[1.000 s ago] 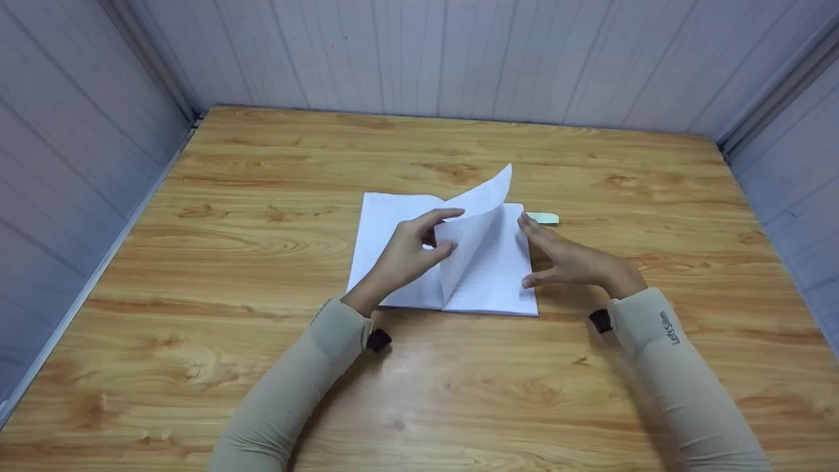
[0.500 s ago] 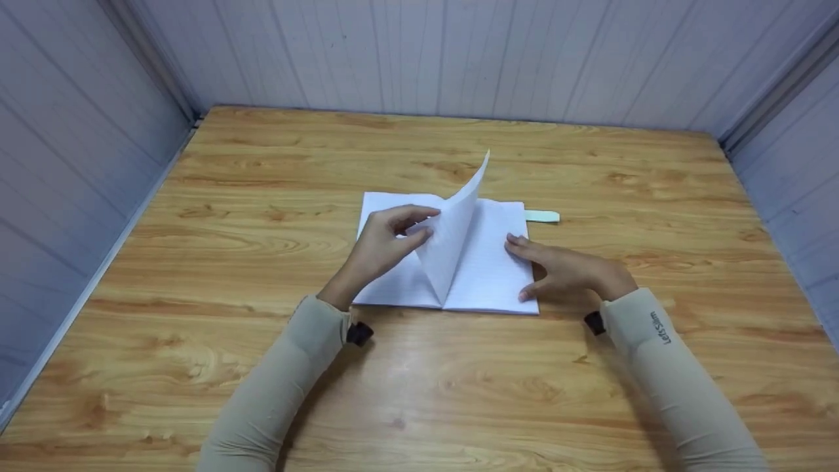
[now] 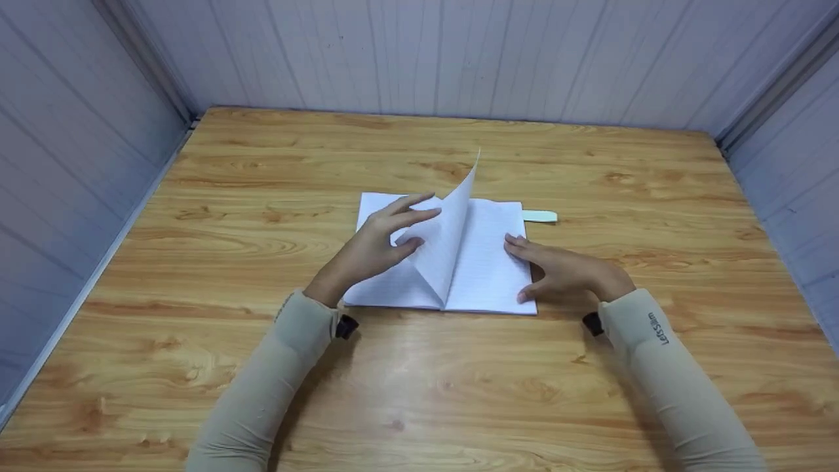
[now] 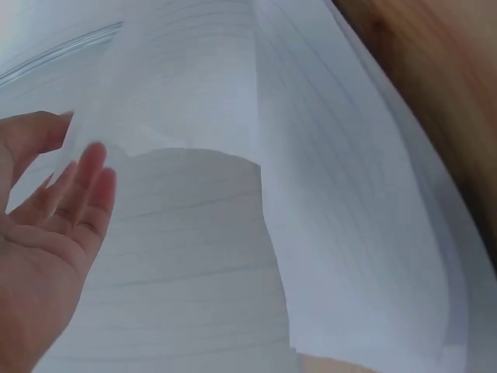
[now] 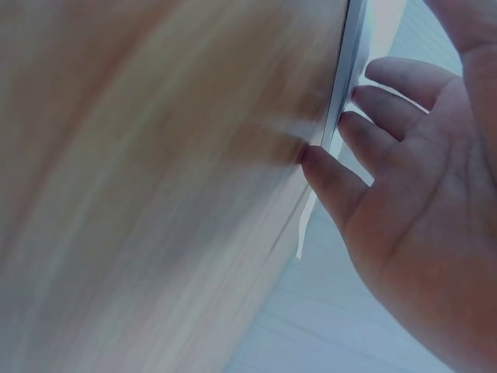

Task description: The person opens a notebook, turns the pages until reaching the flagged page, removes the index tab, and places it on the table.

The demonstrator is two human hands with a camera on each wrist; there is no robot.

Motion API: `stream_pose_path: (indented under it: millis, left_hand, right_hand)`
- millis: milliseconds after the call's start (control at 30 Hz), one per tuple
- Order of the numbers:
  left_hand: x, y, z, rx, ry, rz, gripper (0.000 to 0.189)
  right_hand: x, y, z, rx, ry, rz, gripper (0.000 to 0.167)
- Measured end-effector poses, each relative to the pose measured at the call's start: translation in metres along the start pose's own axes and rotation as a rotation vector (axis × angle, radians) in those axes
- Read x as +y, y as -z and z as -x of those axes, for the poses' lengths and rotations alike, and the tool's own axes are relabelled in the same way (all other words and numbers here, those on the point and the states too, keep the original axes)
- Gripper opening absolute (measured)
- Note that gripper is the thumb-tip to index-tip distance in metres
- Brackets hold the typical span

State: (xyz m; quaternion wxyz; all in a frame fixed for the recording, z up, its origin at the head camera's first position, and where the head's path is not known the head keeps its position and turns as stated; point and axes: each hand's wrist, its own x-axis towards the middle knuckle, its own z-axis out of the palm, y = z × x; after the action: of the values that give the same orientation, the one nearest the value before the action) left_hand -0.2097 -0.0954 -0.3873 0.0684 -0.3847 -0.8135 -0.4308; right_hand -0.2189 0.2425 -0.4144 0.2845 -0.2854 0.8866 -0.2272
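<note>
Nearest, the left sleeve (image 3: pixel 275 373) and the right sleeve (image 3: pixel 675 373), both beige, reach in from the bottom, the right one with dark lettering by its cuff. A small black block (image 3: pixel 346 326) sits at the left cuff, and a similar black piece (image 3: pixel 592 323) at the right. Beyond them a notebook (image 3: pixel 491 262) lies spread flat near the middle of the wooden table (image 3: pixel 419 393), its ruled white pages facing up. The two hands are well apart, one on either side of it. The left hand (image 3: pixel 370 246) hovers over the left page, fingers stretched out and thumb apart from them, beside a raised page (image 3: pixel 452 236); whether it touches that sheet, one cannot tell. The sheet stands up from the middle fold, its far corner curling upward, and comes between the left hand and the right page. The left hand also covers part of the left page. The right hand (image 3: pixel 567 269) rests its fingertips on the right page's outer edge, fingers extended, clamped on nothing. Farther off, a pale green strip (image 3: pixel 540 216) sticks out past the notebook's right edge, near its far corner. Pale panelled walls (image 3: pixel 446 59) enclose the table at the back and both sides.
</note>
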Motion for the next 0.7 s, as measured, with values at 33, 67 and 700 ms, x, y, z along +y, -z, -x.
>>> stream_pose_path:
  millis: [33, 67, 700]
  left_hand:
    - [-0.001, 0.001, 0.001, -0.014, -0.009, -0.022, 0.047]
    - [-0.001, 0.002, 0.001, -0.027, -0.015, -0.044, 0.046]
    - [-0.015, 0.014, 0.014, -0.298, 0.179, -0.209, 0.041]
  right_hand:
    - [0.0, 0.0, 0.0, 0.001, 0.002, 0.002, 0.1]
    - [0.0, 0.0, 0.0, 0.002, 0.004, 0.003, 0.1]
    - [-0.001, -0.002, 0.0, 0.024, 0.026, 0.01, 0.104]
